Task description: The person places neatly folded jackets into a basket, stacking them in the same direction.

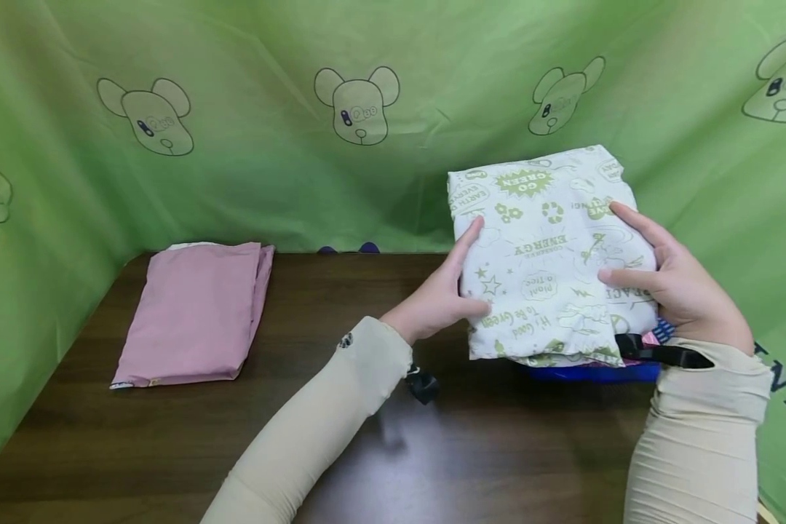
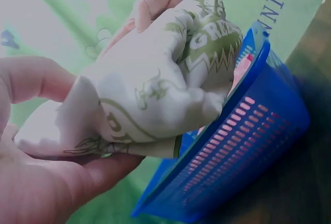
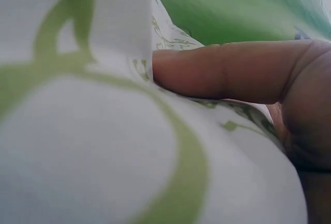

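Observation:
A folded white cloth (image 1: 544, 240) with green lettering and drawings is held up at the right, tilted, over a blue plastic basket (image 2: 253, 136). My left hand (image 1: 435, 297) grips its left edge, and in the left wrist view the thumb and fingers pinch the layers. On the opposite edge my right hand (image 1: 688, 287) holds on, with the thumb lying on the printed face. Close up in the right wrist view, one digit presses into the fabric (image 3: 93, 146). The cloth hides most of the basket in the head view; something pink shows through the basket's slots.
A folded pink cloth (image 1: 190, 313) lies on the left of the dark wooden table (image 1: 340, 437). Behind and around the table hangs a green curtain (image 1: 249, 145) printed with bear faces. A black strap (image 1: 664, 354) is at the right wrist.

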The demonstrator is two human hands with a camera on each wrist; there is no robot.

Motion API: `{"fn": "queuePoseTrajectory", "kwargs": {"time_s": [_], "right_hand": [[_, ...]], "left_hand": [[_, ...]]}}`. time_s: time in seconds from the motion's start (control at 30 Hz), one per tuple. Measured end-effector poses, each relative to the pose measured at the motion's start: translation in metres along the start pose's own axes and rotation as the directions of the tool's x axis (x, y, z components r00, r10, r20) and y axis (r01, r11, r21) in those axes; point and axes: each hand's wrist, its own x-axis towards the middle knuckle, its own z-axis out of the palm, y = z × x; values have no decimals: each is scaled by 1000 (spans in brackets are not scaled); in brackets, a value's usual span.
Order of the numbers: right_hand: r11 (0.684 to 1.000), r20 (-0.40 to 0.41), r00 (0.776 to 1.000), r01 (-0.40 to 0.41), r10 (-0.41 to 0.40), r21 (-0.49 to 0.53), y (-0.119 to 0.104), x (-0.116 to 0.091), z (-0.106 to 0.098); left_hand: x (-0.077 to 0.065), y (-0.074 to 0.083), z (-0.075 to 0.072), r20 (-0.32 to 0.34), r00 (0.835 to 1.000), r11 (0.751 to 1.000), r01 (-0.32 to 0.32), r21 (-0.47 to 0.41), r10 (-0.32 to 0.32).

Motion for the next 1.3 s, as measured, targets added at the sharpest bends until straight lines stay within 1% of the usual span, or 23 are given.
{"fn": "queuePoseTrajectory", "kwargs": {"time_s": [0.17,0.27,0.4,0.53,0.63,0.77,0.87,0.97,1.0,1.07,1.13,1.17,1.23,1.3], "right_hand": [[998,80,997,17,-21,54,3,-2,-24],[997,109,994,12,-20,76,5,-2,-36],[998,77,997,-18,13,66,7,0,-50],[998,54,997,-57,55,34,8,-1,-63],[997,53,996,-77,75,21,8,-1,-72],[995,35,994,-100,100,-4,11,1,-82],[993,26,993,-111,112,-27,14,4,-89],[992,4,994,-108,109,-66,19,9,-94],[991,-8,995,-105,104,-88,21,11,-96],[975,-25,997,-81,78,-206,23,14,-100],[947,-49,997,-67,54,-313,26,16,-103],[926,-54,998,-54,37,-372,27,17,-104],[920,-58,998,-49,29,-389,29,18,-107],[944,-76,996,-67,45,-323,32,21,-109]], "left_hand": [[12,-9,12,8,1000,1000,-10,-10,10],[18,-16,20,-14,1000,1000,-3,-21,3],[25,-27,32,-77,997,999,27,-46,-30],[32,-34,46,-140,988,996,64,-60,-72],[36,-38,55,-165,983,995,74,-61,-84],[42,-42,62,-195,976,995,88,-48,-96],[45,-43,66,-232,965,992,118,-39,-124],[48,-45,69,-267,950,986,153,-64,-165],[49,-46,69,-269,946,982,168,-81,-184],[49,-50,70,-258,940,972,193,-135,-223],[49,-53,70,-245,938,965,210,-157,-244],[48,-55,70,-232,938,961,223,-163,-257],[47,-57,70,-210,939,958,246,-150,-274],[47,-58,70,-191,940,958,264,-112,-282]]}}
